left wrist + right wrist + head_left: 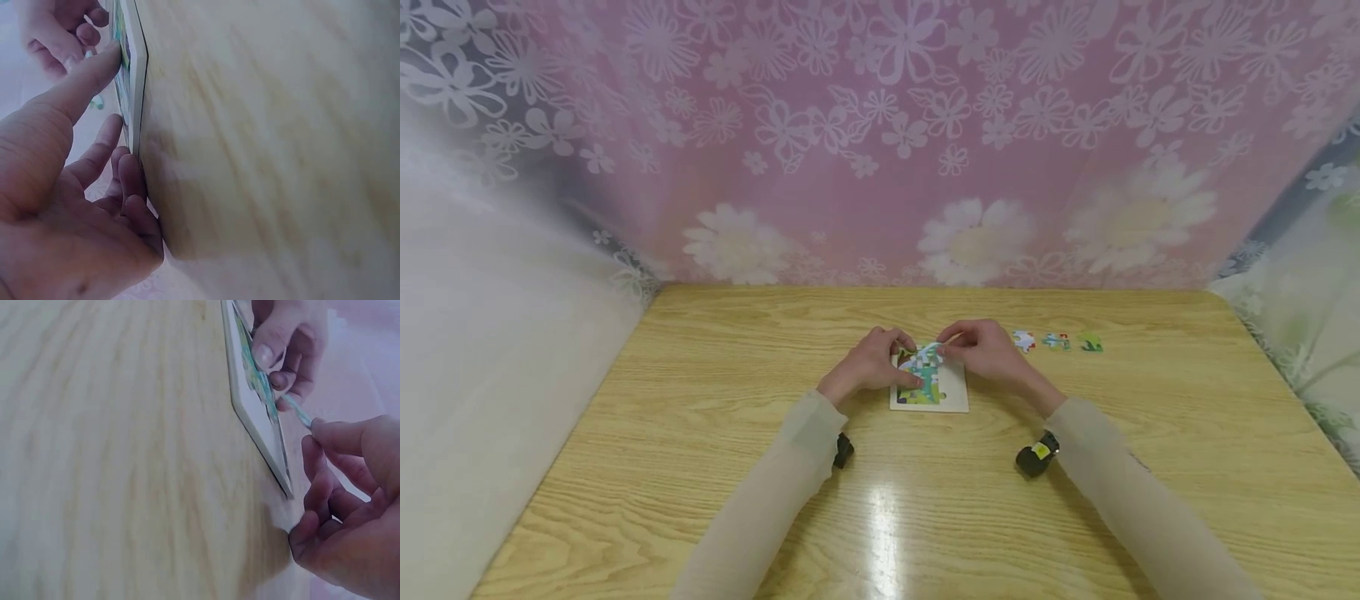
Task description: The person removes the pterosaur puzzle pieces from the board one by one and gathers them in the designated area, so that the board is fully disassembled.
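A square jigsaw board (955, 387) with a pale rim lies flat on the table, its left part filled with green, teal and white pieces. My left hand (874, 358) rests over the board's left side. Its thumb (94, 75) presses on the filled pieces, and the index finger touches the board farther up; the other fingers lie along the edge. Between thumb and index finger, my right hand (988, 350) pinches a puzzle piece (296, 411), light blue-green at its edge. That piece is tilted above the board's upper part, close to the left fingers.
Right of the board, three loose puzzle pieces lie in a row: a white and red one (1023, 340), a teal and red one (1057, 341) and a green one (1091, 342). A flowered curtain (865, 167) hangs behind the wooden table (737, 350).
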Tool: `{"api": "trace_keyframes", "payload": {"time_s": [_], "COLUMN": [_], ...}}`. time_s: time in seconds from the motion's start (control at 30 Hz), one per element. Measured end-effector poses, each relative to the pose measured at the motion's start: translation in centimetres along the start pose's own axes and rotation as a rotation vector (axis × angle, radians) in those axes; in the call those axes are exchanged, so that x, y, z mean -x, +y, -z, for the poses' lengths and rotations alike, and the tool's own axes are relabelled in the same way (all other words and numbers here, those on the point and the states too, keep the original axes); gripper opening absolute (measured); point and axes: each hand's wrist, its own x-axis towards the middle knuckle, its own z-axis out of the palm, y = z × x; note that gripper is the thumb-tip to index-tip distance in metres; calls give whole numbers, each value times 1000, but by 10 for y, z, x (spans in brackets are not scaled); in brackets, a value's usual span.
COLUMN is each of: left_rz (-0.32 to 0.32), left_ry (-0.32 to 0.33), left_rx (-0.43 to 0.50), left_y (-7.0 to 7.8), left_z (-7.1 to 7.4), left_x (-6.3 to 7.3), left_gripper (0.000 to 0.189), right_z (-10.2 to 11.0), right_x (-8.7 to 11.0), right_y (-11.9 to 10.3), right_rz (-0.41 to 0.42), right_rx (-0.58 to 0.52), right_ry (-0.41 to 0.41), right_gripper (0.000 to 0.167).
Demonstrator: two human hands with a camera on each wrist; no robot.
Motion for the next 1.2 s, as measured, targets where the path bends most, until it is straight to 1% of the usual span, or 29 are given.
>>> {"api": "trace_keyframes", "payload": {"time_s": [0.17,0.33,0.63,0.87,1.07,1.2], "left_rz": [-29,-49,-98,-97,-89,-94], "left_ry": [27,40,24,-8,-26,-37], "left_rx": [-30,-54,-39,-20,-63,-65], "left_y": [-1,1,-1,0,-3,-5], "left_z": [-2,-3,-2,-2,-3,-4], "left_x": [3,8,17,26,25,23], "left_gripper": [51,51,46,46,47,47], "right_z": [12,24,46,57,61,66], "right_x": [10,19,44,58,66,71], "right_y": [1,7,20,31,39,44], "right_rz": [17,14,-51,-32,-25,-38], "right_rx": [-26,-37,-27,-5,5,24], "right_ry": [5,11,2,32,33,43], "right_gripper": [19,20,22,23,23,26]}}
